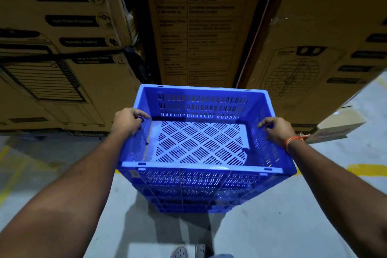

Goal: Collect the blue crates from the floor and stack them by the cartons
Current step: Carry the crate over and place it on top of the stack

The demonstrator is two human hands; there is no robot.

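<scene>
An empty blue slotted crate (199, 142) sits on top of a stack of blue crates (194, 201) on the grey floor, right in front of tall brown cartons (199, 27). My left hand (127, 121) grips the top crate's left rim, fingers curled over the edge. On the opposite side, my right hand (276, 130), with an orange thread at the wrist, grips the right rim. The lower crates show only their near walls.
Cartons stand to the left (52, 48) and right (324, 48) of the middle one, walling off the far side. Yellow floor lines (366, 169) run at both sides. My shoes (190, 251) are at the bottom edge, close behind the stack.
</scene>
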